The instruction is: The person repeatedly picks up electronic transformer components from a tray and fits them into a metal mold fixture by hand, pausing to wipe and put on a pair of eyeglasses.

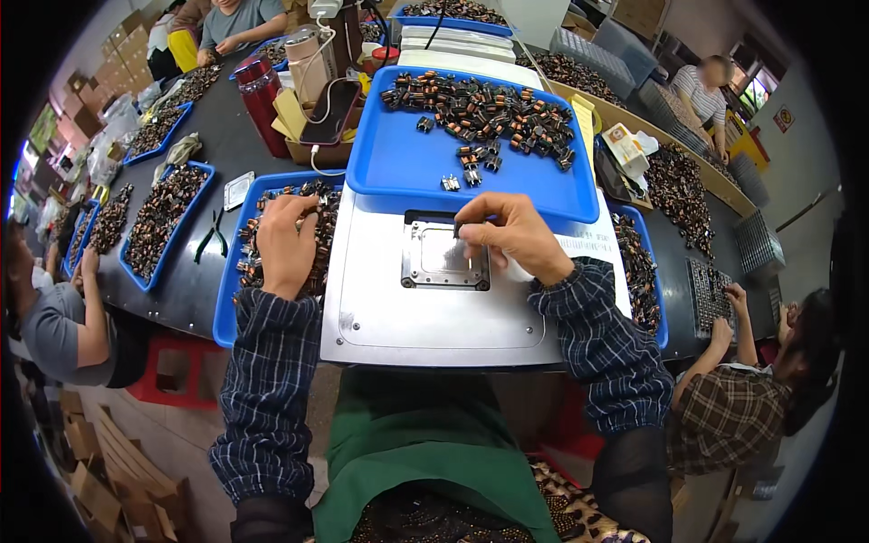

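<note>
My right hand (514, 237) pinches a small dark component (460, 229) between thumb and fingers, at the upper right edge of a square metal plate (444, 255) set into a silver machine top (434, 326). My fingers partly cover the component, so its details are hidden. My left hand (288, 242) lies over the left blue tray (228, 308), which holds many small copper-wound coils. Its fingers are curled down among them; whatever they hold cannot be made out. On the machine's far part rests a larger blue tray (389, 167) with a heap of similar coils (498, 113).
Left of me lie green-handled pliers (213, 237) and another coil-filled tray (167, 222). A red flask (261, 104) and a phone (330, 113) stand beyond the left tray. On the right are a coil tray (663, 317) and loose coils (679, 190). Co-workers sit at both sides.
</note>
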A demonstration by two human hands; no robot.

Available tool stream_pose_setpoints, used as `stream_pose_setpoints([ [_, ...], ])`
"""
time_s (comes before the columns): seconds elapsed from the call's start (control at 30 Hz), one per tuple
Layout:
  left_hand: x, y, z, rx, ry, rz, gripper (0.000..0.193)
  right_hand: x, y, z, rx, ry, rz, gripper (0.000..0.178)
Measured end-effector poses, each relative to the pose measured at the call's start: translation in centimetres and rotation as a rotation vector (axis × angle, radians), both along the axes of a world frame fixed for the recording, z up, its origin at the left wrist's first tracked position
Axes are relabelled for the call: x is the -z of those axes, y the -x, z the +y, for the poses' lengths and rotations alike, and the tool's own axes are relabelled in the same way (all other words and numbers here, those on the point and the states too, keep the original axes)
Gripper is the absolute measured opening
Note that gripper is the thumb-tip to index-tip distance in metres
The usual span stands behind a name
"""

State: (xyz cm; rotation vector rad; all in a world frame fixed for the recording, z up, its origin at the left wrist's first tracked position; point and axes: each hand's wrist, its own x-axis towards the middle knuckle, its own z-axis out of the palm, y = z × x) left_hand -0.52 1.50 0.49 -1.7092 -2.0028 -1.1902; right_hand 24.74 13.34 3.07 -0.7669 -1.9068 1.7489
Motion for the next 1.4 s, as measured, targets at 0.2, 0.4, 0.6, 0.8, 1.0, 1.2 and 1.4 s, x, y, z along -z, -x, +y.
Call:
stream_pose_setpoints([
  [0.2, -1.6, -3.0, 4.4, 0.312, 0.066, -0.203, 0.018, 1.2, 0.8, -0.7, 0.045, -0.182, -0.030, 0.014],
  [0.4, -0.7, -7.3, 10.0, 0.244, 0.235, -0.048, 0.025, 1.5, 1.4, -2.0, -0.006, -0.604, -0.050, 0.020],
  [0.6, -1.5, -7.1, 11.5, 0.456, 0.474, -0.327, 0.019, 2.2, 1.4, -1.2, -0.008, -0.846, -0.029, 0.019],
  [0.8, -1.2, -7.7, 10.4, 0.447, 0.249, -0.497, 0.017, 2.7, 1.3, -1.2, -0.028, -1.045, -0.013, 0.017],
  [1.0, -1.5, -6.9, 7.1, 0.491, 0.119, -0.640, 0.022, 1.8, 1.1, -1.0, -0.079, -0.816, -0.039, 0.017],
  [1.2, -0.3, -6.2, 4.1, 0.529, 0.160, -0.863, 0.027, 1.9, 1.3, -1.0, -0.052, -0.896, -0.015, 0.018],
  [1.4, -0.5, -6.7, 3.6, 0.484, 0.198, -0.727, 0.022, 2.0, 1.3, -1.2, -0.092, -0.887, -0.061, 0.016],
])
